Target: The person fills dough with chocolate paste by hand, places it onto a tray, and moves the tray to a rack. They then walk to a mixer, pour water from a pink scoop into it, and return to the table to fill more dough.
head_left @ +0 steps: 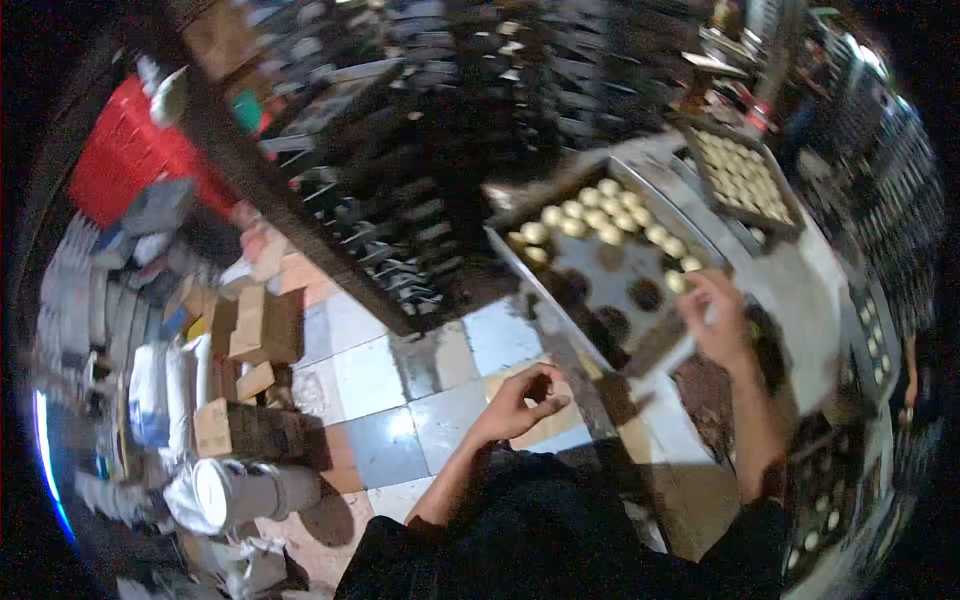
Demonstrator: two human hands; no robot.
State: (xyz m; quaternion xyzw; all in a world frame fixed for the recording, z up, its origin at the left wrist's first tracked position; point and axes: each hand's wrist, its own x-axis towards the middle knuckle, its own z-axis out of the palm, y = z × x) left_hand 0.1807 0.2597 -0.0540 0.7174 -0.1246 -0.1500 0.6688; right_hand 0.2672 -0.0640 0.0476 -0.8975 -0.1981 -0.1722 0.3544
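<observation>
A metal tray (600,258) with a raised rim lies on the work table, holding several round pale dough balls (612,235) toward its far side and right edge. Dark round marks show on its bare part. At the tray's right edge is my right hand (715,315), its thumb and fingertips together at the lowest dough ball (676,281). My left hand (522,404) is in front of my body, left of the tray's near corner, with fingers curled toward the thumb; whether it holds anything is hard to see.
A second tray (745,178) full of dough balls lies behind on the right. Further trays (812,500) stand at the lower right. Dark racks rise beyond the table. Cardboard boxes (265,325), a white bucket (225,495) and a red crate (125,150) are at the left.
</observation>
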